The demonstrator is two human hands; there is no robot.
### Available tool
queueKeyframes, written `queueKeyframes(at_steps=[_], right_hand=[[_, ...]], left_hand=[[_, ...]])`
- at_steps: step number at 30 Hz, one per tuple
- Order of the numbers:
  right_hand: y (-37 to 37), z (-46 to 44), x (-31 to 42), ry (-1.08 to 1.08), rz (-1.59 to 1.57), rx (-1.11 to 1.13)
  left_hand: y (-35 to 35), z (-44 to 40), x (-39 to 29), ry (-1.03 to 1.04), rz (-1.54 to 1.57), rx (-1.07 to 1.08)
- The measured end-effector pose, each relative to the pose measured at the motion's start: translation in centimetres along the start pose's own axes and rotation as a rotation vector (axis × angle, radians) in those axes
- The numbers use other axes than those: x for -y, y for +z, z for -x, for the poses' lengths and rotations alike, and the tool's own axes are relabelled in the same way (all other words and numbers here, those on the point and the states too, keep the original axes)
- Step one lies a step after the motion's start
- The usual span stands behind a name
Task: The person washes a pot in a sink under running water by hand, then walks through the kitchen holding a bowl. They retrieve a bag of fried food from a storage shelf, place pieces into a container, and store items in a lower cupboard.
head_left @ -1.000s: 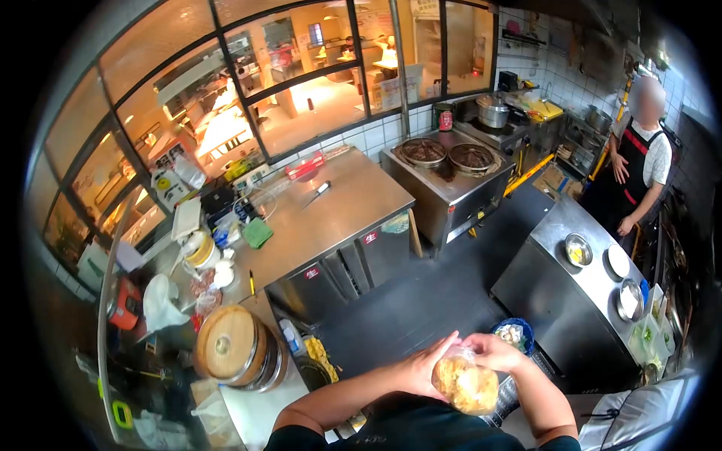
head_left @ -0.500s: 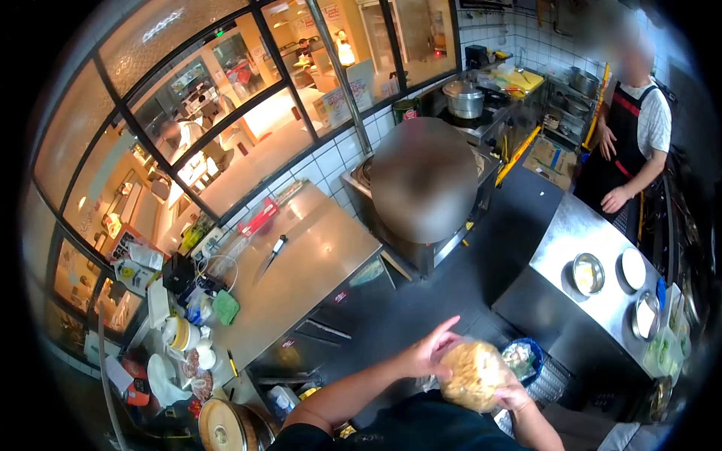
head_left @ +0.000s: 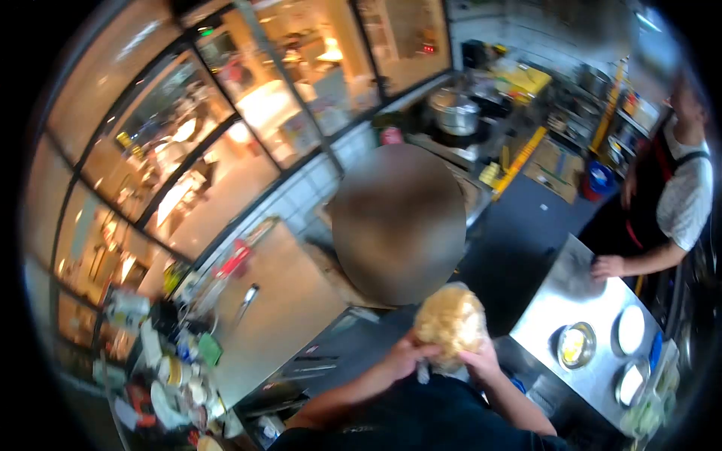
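Note:
A clear plastic bag filled with yellowish pieces (head_left: 451, 323) is held up in front of my chest, between both hands. My left hand (head_left: 410, 355) grips its lower left side, the fingers curled against the plastic. On the lower right side, my right hand (head_left: 481, 361) presses into the bag. The contents are too blurred to name. Beyond the bag, a large blurred round patch hides most of the stove.
To the left stands a steel counter (head_left: 282, 301) with a knife (head_left: 248, 297) and a green cloth (head_left: 210, 349). At the right, a co-worker (head_left: 654, 188) rests a hand on a steel table (head_left: 538, 316) with a metal bowl (head_left: 576, 346) and plates. A pot (head_left: 454, 113) stands farther back.
The bag has been raised and moved away from my body, with both hands gripping its lower sides now. The view has turned. The co-worker now leans a hand on the steel table.

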State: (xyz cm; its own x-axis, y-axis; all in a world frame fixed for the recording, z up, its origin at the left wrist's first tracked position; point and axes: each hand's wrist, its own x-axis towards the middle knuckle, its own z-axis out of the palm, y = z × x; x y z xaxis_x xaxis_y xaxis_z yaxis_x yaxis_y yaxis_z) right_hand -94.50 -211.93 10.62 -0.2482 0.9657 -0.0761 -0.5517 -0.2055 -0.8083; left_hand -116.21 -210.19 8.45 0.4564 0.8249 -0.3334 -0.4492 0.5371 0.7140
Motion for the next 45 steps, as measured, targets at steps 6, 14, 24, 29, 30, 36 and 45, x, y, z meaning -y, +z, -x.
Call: queueKeyframes(at_steps=[6, 14, 24, 29, 30, 36, 45], right_hand=[[-6.8, -10.9, 3.3, -0.175, 0.661, 0.181], [-10.4, -19.5, 10.6, -0.085, 0.282, -0.023], [-22.0, -32.3, 17.5, -0.248, 0.239, -0.436], [-33.2, -39.6, 23.6, -0.36, 0.229, -0.563], [-34.7, -40.4, 25.3, -0.382, 0.143, -0.594], [-47.8, -44.2, 36.4, -0.432, 0.048, -0.683], [-62.4, -51.0, 45.6, -0.42, 0.274, -0.838]], left_hand=[[-2.3, -10.3, -7.1, 0.017, -0.097, 0.011], [2.7, -26.1, -14.5, -0.053, -0.269, 0.252], [8.3, -48.8, -14.9, -0.143, -0.228, 0.088], [14.9, -62.0, -14.5, -0.254, -0.224, 0.177], [17.0, -64.4, -15.0, -0.254, -0.268, 0.233], [29.9, -79.7, -15.3, -0.235, -0.432, 0.37], [38.8, -100.5, -14.1, -0.335, -0.392, 0.307]])
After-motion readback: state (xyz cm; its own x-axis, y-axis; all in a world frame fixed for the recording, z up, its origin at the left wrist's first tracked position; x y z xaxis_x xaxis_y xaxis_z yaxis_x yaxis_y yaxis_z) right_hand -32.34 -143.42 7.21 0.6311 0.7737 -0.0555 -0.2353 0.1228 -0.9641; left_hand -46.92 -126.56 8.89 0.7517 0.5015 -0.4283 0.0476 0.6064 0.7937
